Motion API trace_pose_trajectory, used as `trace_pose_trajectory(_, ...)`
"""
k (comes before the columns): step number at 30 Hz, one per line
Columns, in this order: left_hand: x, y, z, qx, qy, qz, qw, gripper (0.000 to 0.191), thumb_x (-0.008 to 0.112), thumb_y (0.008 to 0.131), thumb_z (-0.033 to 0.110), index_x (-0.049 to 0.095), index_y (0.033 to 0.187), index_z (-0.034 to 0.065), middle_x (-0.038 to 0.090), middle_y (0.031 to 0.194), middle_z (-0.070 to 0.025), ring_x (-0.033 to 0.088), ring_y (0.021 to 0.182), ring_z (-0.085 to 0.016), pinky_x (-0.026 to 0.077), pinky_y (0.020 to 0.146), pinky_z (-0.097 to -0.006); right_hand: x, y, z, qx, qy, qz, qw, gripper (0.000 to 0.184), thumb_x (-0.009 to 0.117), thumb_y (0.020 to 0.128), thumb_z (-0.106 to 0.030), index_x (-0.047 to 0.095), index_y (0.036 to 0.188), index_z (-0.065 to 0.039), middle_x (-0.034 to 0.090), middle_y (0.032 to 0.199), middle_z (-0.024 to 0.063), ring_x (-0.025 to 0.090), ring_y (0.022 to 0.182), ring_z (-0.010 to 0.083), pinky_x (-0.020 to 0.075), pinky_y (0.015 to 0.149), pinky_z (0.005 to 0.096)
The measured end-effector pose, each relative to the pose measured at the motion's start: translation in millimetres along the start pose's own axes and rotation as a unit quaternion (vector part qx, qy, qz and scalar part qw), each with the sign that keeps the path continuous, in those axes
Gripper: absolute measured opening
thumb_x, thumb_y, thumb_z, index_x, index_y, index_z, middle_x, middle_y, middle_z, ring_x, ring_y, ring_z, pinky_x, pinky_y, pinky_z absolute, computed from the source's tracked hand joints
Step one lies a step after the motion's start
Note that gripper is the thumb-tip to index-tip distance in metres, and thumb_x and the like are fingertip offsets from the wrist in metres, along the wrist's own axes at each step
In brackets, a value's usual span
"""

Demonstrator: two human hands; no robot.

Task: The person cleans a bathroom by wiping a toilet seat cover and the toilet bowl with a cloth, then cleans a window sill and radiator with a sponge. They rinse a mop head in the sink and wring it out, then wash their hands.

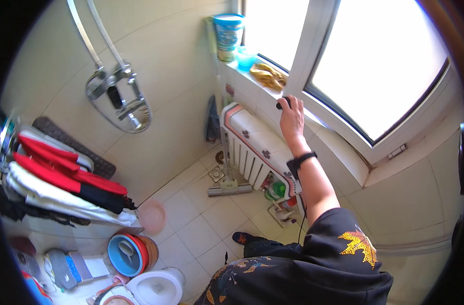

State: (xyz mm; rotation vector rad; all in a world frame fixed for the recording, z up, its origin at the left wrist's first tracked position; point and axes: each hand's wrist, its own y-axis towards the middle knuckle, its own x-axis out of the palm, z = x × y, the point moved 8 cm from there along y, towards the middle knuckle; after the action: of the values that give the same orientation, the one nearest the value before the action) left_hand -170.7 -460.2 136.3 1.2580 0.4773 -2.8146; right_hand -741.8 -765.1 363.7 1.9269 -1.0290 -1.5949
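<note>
My right hand (291, 116) reaches up to the window ledge, fingers curled around a small black object (283, 103) whose kind I cannot make out. A dark band (301, 164) circles that wrist. Just beyond the fingers, a crumpled yellow-brown cloth (268, 76) lies on the sill. Farther along it stand a translucent blue cup (246, 59) and a blue-rimmed tub (229, 36). The white window frame (310, 49) rises beside the hand. My left hand is out of view.
Below the sill is a white radiator (247, 162) under a pink-edged top (254, 133). A sponge mop (229, 187) stands before it; a green bottle (275, 190) is under the top's end. Left are a shower mixer (117, 91), hanging clothes (68, 175), nested buckets (127, 255) and a toilet (155, 288).
</note>
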Motion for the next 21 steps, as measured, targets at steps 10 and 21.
trace_pose_trajectory(10, 51.2, 49.4, 29.2, -0.020, 0.044, -0.158, 0.986, 0.057, 0.067, 0.088, 0.033, 0.052, 0.129, -0.0033, 0.060, 0.123, -0.0250, 0.058, 0.114, -0.039, 0.046, 0.098, -0.0457, 24.6, -35.7, 106.0, -0.097, -0.082, -0.085, 0.988, 0.042, 0.055, 0.091, -0.010, 0.055, 0.132, -0.008, 0.053, 0.136, 0.0189, 0.048, 0.127, 0.0337, 0.0390, 0.108, 0.0436)
trace_pose_trajectory(21, 58.0, 83.1, 24.7, 0.018, 0.039, -0.208, 0.977, 0.054, 0.067, 0.088, 0.028, 0.052, 0.130, -0.0027, 0.060, 0.124, -0.0244, 0.058, 0.115, -0.038, 0.046, 0.100, -0.0446, -189.1, -176.4, 235.8, 0.190, -0.308, -0.189, 0.913, 0.059, 0.054, 0.095, -0.043, 0.049, 0.136, -0.001, 0.049, 0.133, 0.0302, 0.048, 0.120, 0.0451, 0.0373, 0.106, 0.0499)
